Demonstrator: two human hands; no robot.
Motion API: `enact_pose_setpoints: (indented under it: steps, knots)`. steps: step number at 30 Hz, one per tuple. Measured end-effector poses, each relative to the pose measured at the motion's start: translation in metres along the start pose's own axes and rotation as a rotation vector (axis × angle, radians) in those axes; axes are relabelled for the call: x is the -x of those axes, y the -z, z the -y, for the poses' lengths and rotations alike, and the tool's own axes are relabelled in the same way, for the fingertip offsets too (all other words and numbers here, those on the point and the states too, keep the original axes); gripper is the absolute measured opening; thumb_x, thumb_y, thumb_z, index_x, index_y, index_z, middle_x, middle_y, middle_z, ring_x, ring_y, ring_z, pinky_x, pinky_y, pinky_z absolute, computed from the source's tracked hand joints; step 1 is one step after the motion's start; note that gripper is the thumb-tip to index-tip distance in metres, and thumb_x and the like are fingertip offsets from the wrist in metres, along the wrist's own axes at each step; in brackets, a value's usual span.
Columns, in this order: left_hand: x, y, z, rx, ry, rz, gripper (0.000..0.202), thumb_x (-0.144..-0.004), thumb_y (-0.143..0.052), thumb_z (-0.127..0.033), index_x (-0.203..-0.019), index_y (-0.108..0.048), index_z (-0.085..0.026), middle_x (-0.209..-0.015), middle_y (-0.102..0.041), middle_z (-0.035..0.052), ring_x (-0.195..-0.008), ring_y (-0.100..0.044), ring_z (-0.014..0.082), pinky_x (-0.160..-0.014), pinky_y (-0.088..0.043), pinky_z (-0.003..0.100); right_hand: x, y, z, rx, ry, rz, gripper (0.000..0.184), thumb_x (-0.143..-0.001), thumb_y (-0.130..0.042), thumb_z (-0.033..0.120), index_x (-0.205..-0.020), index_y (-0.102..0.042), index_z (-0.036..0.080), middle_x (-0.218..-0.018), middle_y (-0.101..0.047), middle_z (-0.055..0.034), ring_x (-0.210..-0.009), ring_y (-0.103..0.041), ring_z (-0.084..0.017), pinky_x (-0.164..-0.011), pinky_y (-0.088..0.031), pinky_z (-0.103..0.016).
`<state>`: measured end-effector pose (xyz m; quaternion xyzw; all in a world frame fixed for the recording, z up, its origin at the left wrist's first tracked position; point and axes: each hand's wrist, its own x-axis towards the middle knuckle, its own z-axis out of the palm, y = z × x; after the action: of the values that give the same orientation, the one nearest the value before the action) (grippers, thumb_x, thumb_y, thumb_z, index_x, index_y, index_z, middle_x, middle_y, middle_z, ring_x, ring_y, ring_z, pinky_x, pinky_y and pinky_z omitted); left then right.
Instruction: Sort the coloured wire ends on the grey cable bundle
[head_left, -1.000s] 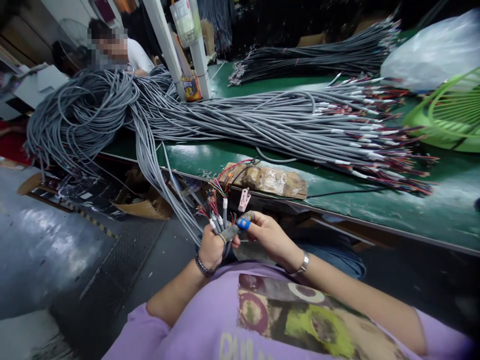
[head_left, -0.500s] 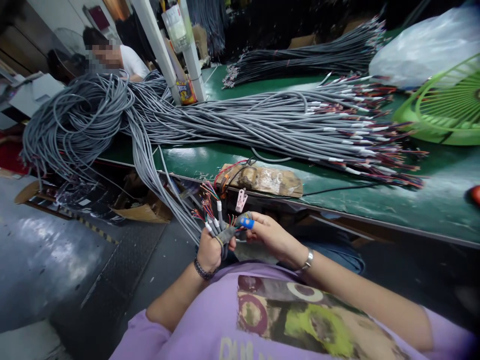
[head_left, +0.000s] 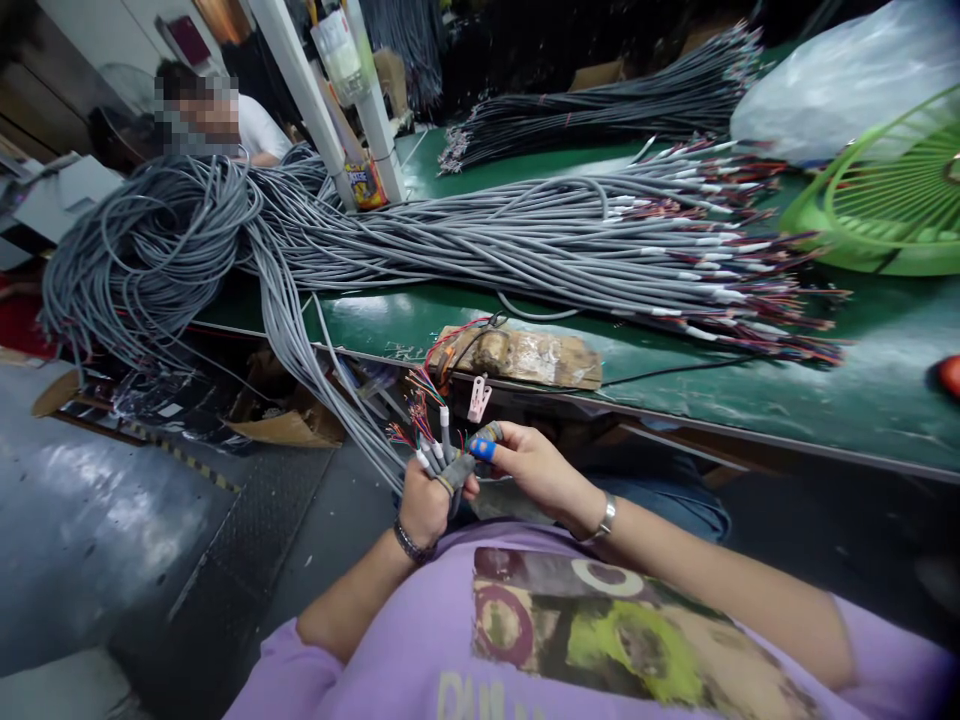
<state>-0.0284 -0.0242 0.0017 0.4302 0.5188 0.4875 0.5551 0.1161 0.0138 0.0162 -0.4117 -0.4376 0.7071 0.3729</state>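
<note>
My left hand (head_left: 426, 500) is closed around several grey cables (head_left: 444, 440), whose white-banded ends point up with thin coloured wires (head_left: 418, 405) fanning out. A grey covering wraps its thumb. My right hand (head_left: 529, 462) meets it from the right, thumb and forefinger pinched at the coloured wires of one cable end; the exact grip is partly hidden. Blue tape (head_left: 484, 449) circles that thumb, and a grey covering sits on the forefinger. From the held ends, the grey cables run left and up to the large bundle (head_left: 465, 240) on the green table (head_left: 675, 395).
On the table's near edge lies a wooden block (head_left: 544, 358) with a pink clip (head_left: 479, 398) hanging by it. A green fan (head_left: 885, 200) and a plastic bag (head_left: 817, 90) stand at the right. A co-worker (head_left: 259, 125) sits at the far left behind coiled cables (head_left: 157, 240).
My right hand has shifted slightly left, closer to my left hand. The whole view has moved a little; the cables remain in my left hand.
</note>
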Motion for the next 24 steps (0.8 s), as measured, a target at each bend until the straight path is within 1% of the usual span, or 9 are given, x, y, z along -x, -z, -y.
enact_pose_setpoints:
  steps: [5, 10, 12, 14, 16, 17, 21, 22, 24]
  knots:
    - [-0.003, 0.001, -0.002, 0.025, 0.020, -0.018, 0.040, -0.071, -0.069, -0.049, -0.053, -0.058, -0.015, -0.047, -0.056, 0.0006, -0.042, -0.049, 0.0095, -0.045, -0.040, 0.022, -0.001, 0.005, -0.002, -0.060, -0.037, -0.023, 0.038, -0.064, -0.076, 0.049, -0.068, -0.058, 0.016, -0.060, -0.056, 0.0027, -0.054, -0.046, -0.008, -0.054, -0.037, -0.023]
    - [-0.009, 0.008, -0.007, 0.168, 0.112, 0.026, 0.037, -0.062, -0.076, -0.044, -0.055, -0.054, -0.015, -0.041, -0.052, -0.0021, -0.037, -0.045, 0.0081, -0.039, -0.035, 0.021, -0.014, 0.023, -0.001, -0.357, -0.163, -0.073, 0.034, -0.076, -0.067, 0.049, -0.075, -0.059, 0.017, -0.069, -0.060, -0.0007, -0.055, -0.051, -0.009, -0.055, -0.045, -0.024]
    - [-0.012, 0.009, -0.010, 0.214, 0.149, 0.054, 0.036, -0.059, -0.078, -0.043, -0.057, -0.055, -0.015, -0.040, -0.052, -0.0025, -0.035, -0.045, 0.0083, -0.037, -0.035, 0.021, -0.022, 0.027, 0.003, -0.423, -0.235, -0.029, 0.031, -0.081, -0.063, 0.047, -0.076, -0.059, 0.016, -0.072, -0.062, -0.0023, -0.055, -0.053, -0.009, -0.053, -0.046, -0.023]
    - [-0.015, 0.007, -0.014, 0.248, 0.166, 0.085, 0.036, -0.056, -0.080, -0.042, -0.060, -0.056, -0.015, -0.040, -0.051, -0.0033, -0.034, -0.044, 0.0081, -0.035, -0.034, 0.020, -0.028, 0.027, 0.007, -0.453, -0.279, 0.078, 0.032, -0.080, -0.063, 0.048, -0.078, -0.060, 0.016, -0.075, -0.063, -0.0030, -0.056, -0.053, -0.009, -0.052, -0.045, -0.022]
    - [-0.018, 0.005, -0.018, 0.272, 0.176, 0.110, 0.036, -0.054, -0.081, -0.040, -0.061, -0.056, -0.015, -0.040, -0.052, -0.0037, -0.033, -0.044, 0.0079, -0.035, -0.034, 0.020, -0.032, 0.024, 0.009, -0.428, -0.228, 0.159, 0.037, -0.076, -0.066, 0.052, -0.078, -0.061, 0.016, -0.071, -0.061, -0.0015, -0.054, -0.050, -0.009, -0.050, -0.042, -0.022]
    - [-0.020, 0.004, -0.020, 0.280, 0.181, 0.120, 0.037, -0.053, -0.081, -0.040, -0.061, -0.055, -0.015, -0.040, -0.052, -0.0038, -0.033, -0.045, 0.0078, -0.035, -0.034, 0.020, -0.034, 0.022, 0.009, -0.387, -0.161, 0.157, 0.039, -0.073, -0.068, 0.053, -0.077, -0.061, 0.016, -0.066, -0.059, 0.0000, -0.052, -0.047, -0.009, -0.049, -0.040, -0.022]
    - [-0.030, 0.002, -0.021, 0.306, 0.192, 0.140, 0.037, -0.052, -0.081, -0.040, -0.061, -0.055, -0.015, -0.041, -0.051, -0.0038, -0.033, -0.045, 0.0076, -0.034, -0.034, 0.019, -0.038, 0.017, 0.003, -0.119, 0.137, -0.096, 0.046, -0.069, -0.068, 0.062, -0.069, -0.061, 0.016, -0.059, -0.054, 0.0015, -0.051, -0.041, -0.009, -0.050, -0.034, -0.023]
    - [-0.032, 0.002, -0.020, 0.308, 0.197, 0.152, 0.037, -0.052, -0.081, -0.040, -0.061, -0.055, -0.015, -0.041, -0.052, -0.0035, -0.033, -0.045, 0.0077, -0.033, -0.033, 0.020, -0.039, 0.016, 0.002, -0.079, 0.164, -0.136, 0.049, -0.070, -0.064, 0.065, -0.068, -0.061, 0.016, -0.059, -0.055, 0.0008, -0.052, -0.042, -0.009, -0.051, -0.034, -0.024]
    - [-0.035, 0.002, -0.016, 0.309, 0.213, 0.179, 0.037, -0.052, -0.081, -0.040, -0.061, -0.056, -0.015, -0.041, -0.052, -0.0030, -0.032, -0.045, 0.0079, -0.033, -0.033, 0.020, -0.041, 0.015, 0.000, -0.102, 0.136, -0.103, 0.053, -0.071, -0.058, 0.070, -0.069, -0.060, 0.017, -0.060, -0.055, 0.0001, -0.054, -0.044, -0.011, -0.052, -0.036, -0.025]
